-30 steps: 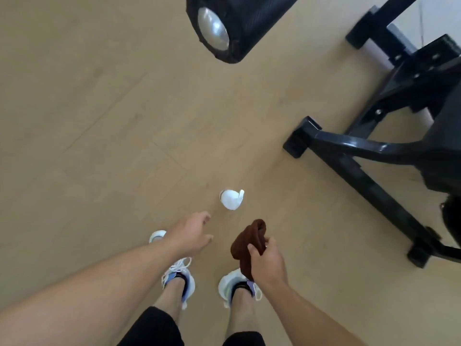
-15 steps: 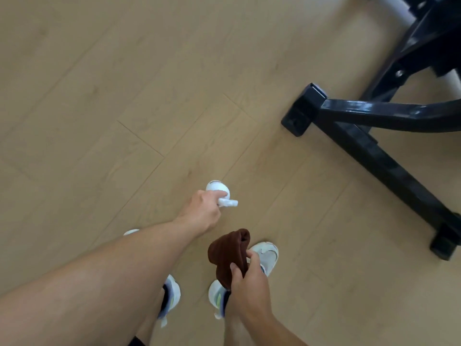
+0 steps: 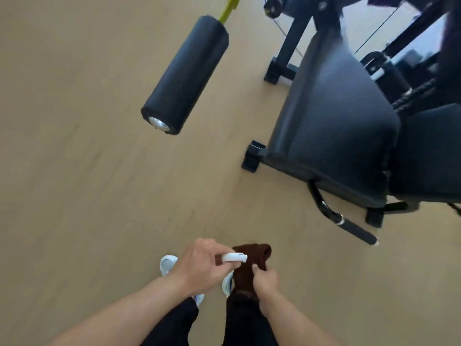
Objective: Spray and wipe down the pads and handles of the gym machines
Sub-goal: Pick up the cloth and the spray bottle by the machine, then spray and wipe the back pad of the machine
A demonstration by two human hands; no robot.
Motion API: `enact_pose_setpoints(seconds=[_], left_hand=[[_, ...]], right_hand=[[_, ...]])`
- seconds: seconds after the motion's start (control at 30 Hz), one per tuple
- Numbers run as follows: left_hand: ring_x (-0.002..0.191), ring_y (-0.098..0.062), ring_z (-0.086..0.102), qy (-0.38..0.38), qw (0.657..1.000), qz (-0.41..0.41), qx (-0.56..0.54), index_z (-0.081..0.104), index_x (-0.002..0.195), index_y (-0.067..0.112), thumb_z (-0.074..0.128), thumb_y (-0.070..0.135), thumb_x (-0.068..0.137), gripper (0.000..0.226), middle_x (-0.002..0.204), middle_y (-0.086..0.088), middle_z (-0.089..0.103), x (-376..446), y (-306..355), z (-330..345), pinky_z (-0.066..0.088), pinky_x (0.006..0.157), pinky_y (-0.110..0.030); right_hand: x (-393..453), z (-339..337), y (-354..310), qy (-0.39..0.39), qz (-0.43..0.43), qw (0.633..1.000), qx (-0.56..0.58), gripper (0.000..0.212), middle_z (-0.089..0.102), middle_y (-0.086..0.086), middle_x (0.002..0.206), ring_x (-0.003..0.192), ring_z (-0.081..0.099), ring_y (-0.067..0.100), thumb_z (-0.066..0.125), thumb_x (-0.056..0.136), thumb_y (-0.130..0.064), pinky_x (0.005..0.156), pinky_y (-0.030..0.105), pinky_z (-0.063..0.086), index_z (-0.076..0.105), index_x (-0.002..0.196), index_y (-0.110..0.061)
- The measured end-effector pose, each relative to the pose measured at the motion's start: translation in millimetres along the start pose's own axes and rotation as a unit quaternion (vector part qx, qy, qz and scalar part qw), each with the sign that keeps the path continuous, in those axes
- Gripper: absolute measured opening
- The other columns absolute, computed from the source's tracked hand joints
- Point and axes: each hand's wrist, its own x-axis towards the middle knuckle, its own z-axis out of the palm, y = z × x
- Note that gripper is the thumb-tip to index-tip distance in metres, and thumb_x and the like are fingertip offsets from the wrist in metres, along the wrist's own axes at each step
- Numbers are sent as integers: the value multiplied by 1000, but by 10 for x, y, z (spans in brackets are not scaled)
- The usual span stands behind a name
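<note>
The left hand (image 3: 199,268) is gripping the white spray bottle (image 3: 234,257), nozzle pointing at the brown cloth (image 3: 252,260) that the right hand (image 3: 265,283) is clutching, both low over the floor's near edge. The roller pad (image 3: 185,73), seat pad (image 3: 331,121) and handle (image 3: 356,232) are showing no wet marks, so wiping is likely all still pending.

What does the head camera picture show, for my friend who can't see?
A person's left hand holds a white spray bottle beside a brown cloth gripped by the right hand. Ahead are a black roller pad and seat pad.
</note>
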Motion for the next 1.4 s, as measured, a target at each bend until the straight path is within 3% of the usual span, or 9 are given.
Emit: enact_pose_setpoints(seconds=[0.23, 0.33, 0.43, 0.67, 0.77, 0.87, 1.03, 1.27, 1.4], left_hand=[[57, -4, 44, 101, 976, 187, -50, 56, 64, 31, 71, 43, 86, 29, 68, 13, 46, -499, 2209, -223, 32, 55, -10], [55, -14, 45, 186, 960, 199, -58, 49, 67, 15, 64, 47, 87, 41, 62, 8, 48, -340, 2812, -70, 32, 49, -14], [63, -17, 57, 204, 958, 191, -60, 54, 72, 17, 69, 33, 92, 29, 70, 6, 56, -103, 3296, 272, 42, 53, -22], [72, -25, 68, 79, 959, 183, -203, 52, 102, 20, 64, 23, 90, 17, 90, -2, 72, 244, 4431, 1197, 58, 59, -39], [79, -13, 66, -14, 977, 195, -90, 64, 106, 21, 65, 15, 92, 15, 91, 9, 71, 432, 4719, 1458, 53, 61, -17], [66, -12, 61, -14, 989, 135, -53, 65, 83, 18, 61, 7, 93, 15, 77, -7, 68, 671, 4879, 1586, 50, 57, -20], [83, -20, 60, 37, 994, 97, -42, 64, 90, 29, 55, 15, 77, 21, 93, -2, 67, 1222, 4982, 1577, 51, 72, -37], [80, -21, 68, 19, 994, 75, 71, 61, 85, 30, 54, 16, 85, 16, 80, 4, 69, 2106, 5233, 1678, 56, 74, -41], [78, -22, 67, -7, 995, 68, 74, 59, 80, 22, 50, 17, 86, 12, 77, -1, 70, 2487, 5403, 1760, 54, 68, -36]], right_hand=[[-882, -986, -159, -128, 103, 922, 350, 28, 71, 22, 123, 110, 68, 40, 57, 106, -26, 92, 57, 56, 65, 123, -5], [-1044, -1495, -286, -219, 66, 885, 405, 39, 67, 19, 133, 123, 62, 37, 47, 109, -25, 109, 49, 47, 62, 138, -3], [-1052, -2077, -423, -299, -17, 850, 434, 38, 68, 21, 129, 115, 67, 40, 41, 110, -19, 98, 49, 54, 65, 132, 1], [-988, -3359, -573, -289, -74, 872, 389, 35, 73, 14, 120, 111, 68, 33, 69, 96, -23, 99, 44, 54, 71, 124, -3], [-1088, -3731, -659, -260, -84, 894, 355, 25, 77, 12, 101, 97, 70, 31, 71, 95, -31, 83, 40, 57, 79, 91, -7], [-1037, -3959, -883, -169, -106, 922, 332, 29, 78, 13, 98, 94, 73, 34, 74, 87, -32, 80, 44, 61, 78, 98, -6], [-1139, -4676, -1542, 100, -226, 938, 243, 45, 65, 4, 135, 122, 62, 27, 62, 101, -28, 107, 44, 51, 57, 144, -18], [-1792, -6562, -2895, 405, -461, 774, 159, 37, 67, 0, 132, 124, 60, 18, 57, 102, -30, 113, 31, 43, 62, 137, -16], [-2214, -7325, -3418, 602, -457, 648, -95, 33, 67, 12, 126, 120, 60, 36, 52, 103, -27, 96, 38, 43, 56, 134, -16]])
